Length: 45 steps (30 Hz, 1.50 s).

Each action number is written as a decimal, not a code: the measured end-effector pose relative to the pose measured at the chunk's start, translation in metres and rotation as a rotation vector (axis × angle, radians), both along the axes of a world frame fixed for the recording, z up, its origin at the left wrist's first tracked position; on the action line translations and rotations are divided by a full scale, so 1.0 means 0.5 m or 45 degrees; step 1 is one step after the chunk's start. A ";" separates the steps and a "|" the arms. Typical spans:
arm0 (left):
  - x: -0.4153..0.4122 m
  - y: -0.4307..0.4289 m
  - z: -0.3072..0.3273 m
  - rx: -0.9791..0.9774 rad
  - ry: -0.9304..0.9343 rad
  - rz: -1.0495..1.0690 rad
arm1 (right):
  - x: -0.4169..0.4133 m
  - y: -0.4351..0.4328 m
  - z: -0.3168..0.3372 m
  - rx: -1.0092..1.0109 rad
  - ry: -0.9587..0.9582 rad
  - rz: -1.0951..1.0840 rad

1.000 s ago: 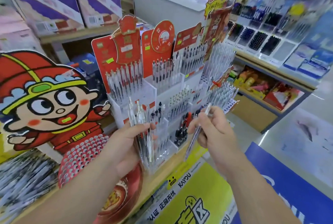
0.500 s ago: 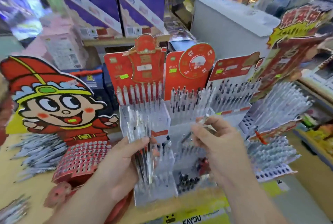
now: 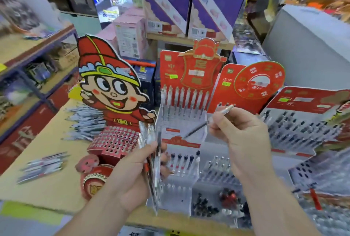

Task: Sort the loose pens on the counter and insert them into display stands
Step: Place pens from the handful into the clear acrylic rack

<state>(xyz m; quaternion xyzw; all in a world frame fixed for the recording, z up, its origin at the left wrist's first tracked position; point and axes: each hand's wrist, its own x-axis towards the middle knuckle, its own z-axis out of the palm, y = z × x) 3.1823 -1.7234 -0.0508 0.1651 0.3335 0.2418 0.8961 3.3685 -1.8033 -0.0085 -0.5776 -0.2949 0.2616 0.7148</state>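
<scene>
Left hand (image 3: 130,177): curled round upright bundle of pens (image 3: 149,134), held before the front tiers of the clear display stand (image 3: 201,133). Right hand (image 3: 246,139): pinching single pen (image 3: 197,130), tilted, tip down-left over the stand's upper tier. Loose pens (image 3: 83,122): heaped on counter (image 3: 47,190), left of cartoon cutout (image 3: 111,91).

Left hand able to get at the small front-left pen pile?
Probably yes: only the cartoon stand's low base sits partway to the pile. But the left hand grips a pen bundle, so grasping more looks awkward.
</scene>
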 end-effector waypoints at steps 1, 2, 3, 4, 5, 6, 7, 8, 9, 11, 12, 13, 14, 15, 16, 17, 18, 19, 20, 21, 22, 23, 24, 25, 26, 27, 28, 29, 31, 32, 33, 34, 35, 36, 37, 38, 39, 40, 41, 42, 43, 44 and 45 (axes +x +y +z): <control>-0.005 0.009 -0.001 -0.002 -0.013 0.017 | -0.005 0.014 -0.002 -0.018 -0.026 -0.005; -0.010 0.023 -0.003 0.003 -0.021 0.028 | -0.009 0.028 -0.003 -0.036 -0.052 -0.018; -0.014 0.038 -0.002 0.013 -0.021 0.027 | -0.013 0.043 -0.003 -0.052 -0.084 -0.038; -0.019 0.057 -0.006 0.023 -0.016 0.020 | -0.016 0.056 -0.003 -0.068 -0.122 -0.063; -0.022 0.077 -0.013 0.026 -0.007 0.009 | -0.018 0.070 -0.003 -0.083 -0.167 -0.091; -0.026 0.098 -0.022 0.023 -0.002 -0.007 | -0.020 0.083 -0.002 -0.098 -0.212 -0.122; -0.029 0.118 -0.032 0.021 -0.005 -0.032 | -0.021 0.096 -0.001 -0.115 -0.256 -0.154; -0.031 0.136 -0.043 0.010 -0.014 -0.063 | -0.022 0.109 0.000 -0.134 -0.298 -0.185; -0.032 0.154 -0.055 -0.010 -0.024 -0.097 | -0.024 0.125 0.001 -0.159 -0.342 -0.213; -0.038 0.184 -0.072 -0.063 -0.043 -0.153 | -0.028 0.156 -0.002 -0.199 -0.418 -0.255; -0.034 0.198 -0.077 -0.096 -0.015 -0.168 | -0.030 0.170 -0.007 -0.213 -0.437 -0.275; -0.026 0.211 -0.085 -0.083 0.078 -0.195 | -0.032 0.182 -0.014 -0.231 -0.447 -0.293; -0.016 0.223 -0.091 -0.014 0.230 -0.228 | -0.035 0.190 -0.022 -0.254 -0.458 -0.302; -0.015 0.230 -0.092 0.057 0.359 -0.226 | -0.038 0.197 -0.028 -0.276 -0.473 -0.303; -0.027 0.227 -0.089 0.135 0.397 -0.230 | -0.041 0.202 -0.033 -0.292 -0.488 -0.298; -0.032 0.226 -0.084 0.159 0.411 -0.246 | -0.043 0.208 -0.035 -0.303 -0.494 -0.298; -0.037 0.222 -0.076 0.126 0.362 -0.262 | -0.045 0.214 -0.035 -0.313 -0.492 -0.304; -0.038 0.219 -0.066 0.006 0.290 -0.237 | -0.047 0.221 -0.035 -0.321 -0.485 -0.313; -0.052 0.214 -0.058 -0.090 0.172 -0.194 | -0.048 0.228 -0.037 -0.331 -0.486 -0.319; -0.060 0.214 -0.055 -0.138 0.088 -0.162 | -0.049 0.233 -0.041 -0.343 -0.503 -0.323; -0.066 0.215 -0.054 -0.139 0.058 -0.154 | -0.050 0.237 -0.047 -0.361 -0.534 -0.328; -0.068 0.216 -0.058 -0.136 0.055 -0.165 | -0.051 0.240 -0.053 -0.385 -0.568 -0.330; -0.064 0.217 -0.061 -0.148 0.069 -0.180 | -0.050 0.242 -0.060 -0.414 -0.599 -0.332; -0.063 0.217 -0.063 -0.162 0.093 -0.185 | -0.049 0.244 -0.067 -0.443 -0.620 -0.333; -0.061 0.218 -0.063 -0.167 0.120 -0.183 | -0.049 0.246 -0.071 -0.468 -0.637 -0.333; -0.061 0.220 -0.068 -0.172 0.138 -0.176 | -0.050 0.248 -0.074 -0.487 -0.650 -0.334; -0.061 0.221 -0.070 -0.177 0.144 -0.165 | -0.052 0.251 -0.075 -0.507 -0.665 -0.341; -0.061 0.221 -0.070 -0.175 0.138 -0.151 | -0.055 0.254 -0.076 -0.523 -0.677 -0.345; -0.063 0.223 -0.068 -0.162 0.135 -0.125 | -0.061 0.259 -0.076 -0.540 -0.695 -0.339; -0.064 0.223 -0.065 -0.165 0.131 -0.114 | -0.064 0.261 -0.076 -0.547 -0.710 -0.329; -0.066 0.222 -0.064 -0.179 0.121 -0.105 | -0.065 0.261 -0.076 -0.554 -0.727 -0.322; -0.067 0.223 -0.062 -0.197 0.113 -0.103 | -0.066 0.261 -0.075 -0.558 -0.746 -0.319; -0.064 0.225 -0.065 -0.215 0.114 -0.110 | -0.066 0.260 -0.075 -0.558 -0.762 -0.319; -0.060 0.228 -0.065 -0.204 0.144 -0.144 | -0.067 0.259 -0.073 -0.554 -0.775 -0.321; -0.053 0.234 -0.069 -0.143 0.225 -0.210 | -0.066 0.259 -0.072 -0.551 -0.785 -0.324; -0.045 0.241 -0.073 -0.069 0.335 -0.280 | -0.066 0.259 -0.072 -0.551 -0.795 -0.325; -0.036 0.248 -0.080 0.003 0.433 -0.331 | -0.067 0.260 -0.073 -0.554 -0.801 -0.327; -0.030 0.252 -0.087 0.046 0.491 -0.361 | -0.067 0.260 -0.075 -0.557 -0.800 -0.328; -0.028 0.254 -0.091 0.078 0.522 -0.376 | -0.068 0.259 -0.076 -0.554 -0.793 -0.330; -0.026 0.257 -0.094 0.106 0.541 -0.394 | -0.068 0.259 -0.078 -0.551 -0.785 -0.335; -0.026 0.256 -0.095 0.120 0.558 -0.410 | -0.068 0.258 -0.080 -0.552 -0.788 -0.346; -0.022 0.254 -0.095 0.122 0.568 -0.416 | -0.067 0.258 -0.081 -0.559 -0.803 -0.362; -0.022 0.251 -0.095 0.108 0.562 -0.406 | -0.065 0.258 -0.083 -0.570 -0.822 -0.382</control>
